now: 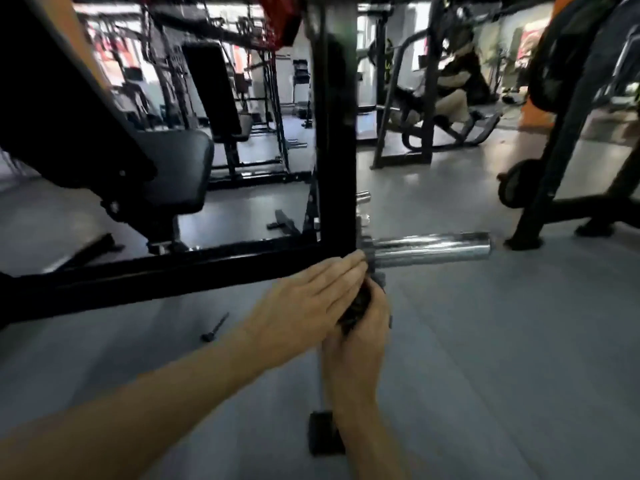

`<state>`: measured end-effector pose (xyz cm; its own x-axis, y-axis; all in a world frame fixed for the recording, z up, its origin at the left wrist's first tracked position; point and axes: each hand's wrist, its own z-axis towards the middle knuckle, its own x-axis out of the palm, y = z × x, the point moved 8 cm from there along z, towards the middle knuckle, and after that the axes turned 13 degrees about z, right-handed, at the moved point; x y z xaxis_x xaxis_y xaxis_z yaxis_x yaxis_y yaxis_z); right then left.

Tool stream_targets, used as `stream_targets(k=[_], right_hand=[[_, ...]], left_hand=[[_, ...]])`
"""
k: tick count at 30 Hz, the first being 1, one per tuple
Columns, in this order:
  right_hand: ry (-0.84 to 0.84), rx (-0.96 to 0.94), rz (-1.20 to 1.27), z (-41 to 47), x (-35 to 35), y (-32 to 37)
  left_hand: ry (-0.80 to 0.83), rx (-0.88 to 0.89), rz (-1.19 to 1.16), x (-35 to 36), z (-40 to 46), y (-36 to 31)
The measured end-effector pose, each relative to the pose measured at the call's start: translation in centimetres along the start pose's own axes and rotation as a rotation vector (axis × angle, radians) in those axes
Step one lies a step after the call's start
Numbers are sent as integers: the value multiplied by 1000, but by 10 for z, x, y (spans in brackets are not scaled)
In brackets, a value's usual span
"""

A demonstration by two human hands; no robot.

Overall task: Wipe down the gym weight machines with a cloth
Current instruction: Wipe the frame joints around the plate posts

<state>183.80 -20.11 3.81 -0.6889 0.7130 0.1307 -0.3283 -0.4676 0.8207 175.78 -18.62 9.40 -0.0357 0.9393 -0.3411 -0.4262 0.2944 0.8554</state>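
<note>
At the lower corner of the black steel machine frame (337, 133), beside the chrome plate peg (429, 250), the left hand (308, 306), fingers flat and together, and the curled right hand (356, 344) bunch a dark crumpled cloth (356, 308) between them, likely regathering it for wiping.

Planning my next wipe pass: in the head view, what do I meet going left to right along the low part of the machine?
Black seat pad → black upright post → left hand and right hand bunching the dark cloth at its foot → chrome plate-loading sleeve → neighbouring machine's black frame leg.
</note>
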Motion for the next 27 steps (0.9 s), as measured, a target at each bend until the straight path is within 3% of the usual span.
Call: stream_targets(k=[3,10,14,16,20,25,27], right_hand=[[-138,333,346,0,-6,-18],[-246,660,670,-6,-10,-36],[-352,868,815,-13,-14,-58],[-201,976,952,-6,-6,-73],[98,994,1067,14,-8,-71],[532,1009,904,52,8,-91],[550,977,850,58,14,-88]], left_hand=[[71,108,72,-8,27,11],[537,329,260,16,88,25],[709,512,374,21,124,25],[828,574,375,28,141,15],[1047,535,339,43,148,21],[1072,506,300,47,146,18],[1042,475,282,46,141,17]])
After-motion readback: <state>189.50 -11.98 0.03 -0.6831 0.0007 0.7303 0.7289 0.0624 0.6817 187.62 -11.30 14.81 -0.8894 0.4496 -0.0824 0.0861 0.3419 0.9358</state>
